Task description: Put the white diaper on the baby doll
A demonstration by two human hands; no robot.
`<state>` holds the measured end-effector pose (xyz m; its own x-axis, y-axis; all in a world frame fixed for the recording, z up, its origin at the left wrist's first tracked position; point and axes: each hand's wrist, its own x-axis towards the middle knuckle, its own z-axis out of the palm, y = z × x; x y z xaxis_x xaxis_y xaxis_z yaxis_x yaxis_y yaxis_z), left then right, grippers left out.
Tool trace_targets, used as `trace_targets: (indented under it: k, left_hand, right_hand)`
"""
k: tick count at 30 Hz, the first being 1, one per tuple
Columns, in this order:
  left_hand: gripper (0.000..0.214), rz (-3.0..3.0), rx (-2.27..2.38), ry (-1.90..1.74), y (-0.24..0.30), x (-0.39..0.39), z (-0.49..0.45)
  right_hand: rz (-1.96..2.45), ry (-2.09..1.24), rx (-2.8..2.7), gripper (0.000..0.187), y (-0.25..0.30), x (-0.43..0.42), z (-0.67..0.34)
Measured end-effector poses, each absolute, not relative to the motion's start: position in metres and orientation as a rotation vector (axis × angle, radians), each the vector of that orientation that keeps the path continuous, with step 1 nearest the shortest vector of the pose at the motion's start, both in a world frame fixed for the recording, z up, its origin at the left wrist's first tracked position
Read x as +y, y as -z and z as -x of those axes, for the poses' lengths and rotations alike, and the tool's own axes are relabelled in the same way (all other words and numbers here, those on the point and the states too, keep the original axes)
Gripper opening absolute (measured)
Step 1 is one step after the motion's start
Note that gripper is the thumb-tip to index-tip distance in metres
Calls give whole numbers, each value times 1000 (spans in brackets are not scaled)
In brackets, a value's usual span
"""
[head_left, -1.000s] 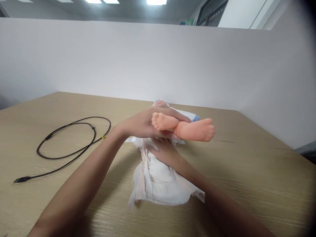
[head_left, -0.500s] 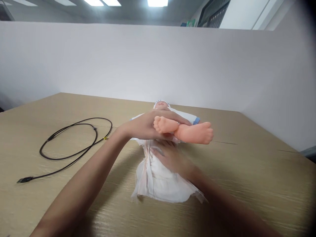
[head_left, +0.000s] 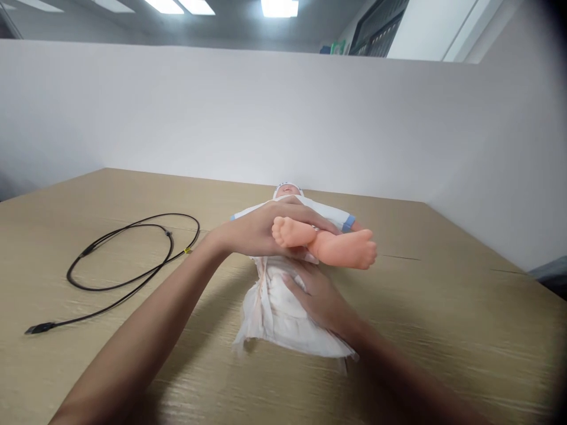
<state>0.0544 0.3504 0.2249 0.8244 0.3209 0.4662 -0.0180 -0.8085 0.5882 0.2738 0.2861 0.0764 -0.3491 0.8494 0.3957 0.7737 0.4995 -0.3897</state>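
A baby doll lies on its back on the wooden table, head toward the far wall, in a white top with blue cuffs. My left hand is closed around the doll's ankles and holds both bare legs raised above the table. A white diaper lies spread beneath the doll's bottom and runs toward me. My right hand rests on the diaper under the raised legs, fingers pressed against the padding and slightly curled.
A black cable lies looped on the table to the left, its plug end near the front left. A white partition wall stands along the table's far and right edges.
My right hand slid back toward me along the diaper, and the diaper's near end drew in and bunched. The doll's raised legs dropped slightly in my left hand.
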Motion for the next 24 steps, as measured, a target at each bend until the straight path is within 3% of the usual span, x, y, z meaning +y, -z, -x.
trace_targets:
  k: [7,16,24]
  left_hand:
    - [38,-2443,229,-733,-229,349,-51]
    - [45,-2356,343,-717,-222,341,-54]
    - [49,-2361,371,-683,-203,330,-62]
  right_hand:
    - [1210,-338,-2057,47,-69,252,-359]
    - [1250,-95,-1852,28,-71,248,-352]
    - [1150,28,-1847,67,-75,227,-322]
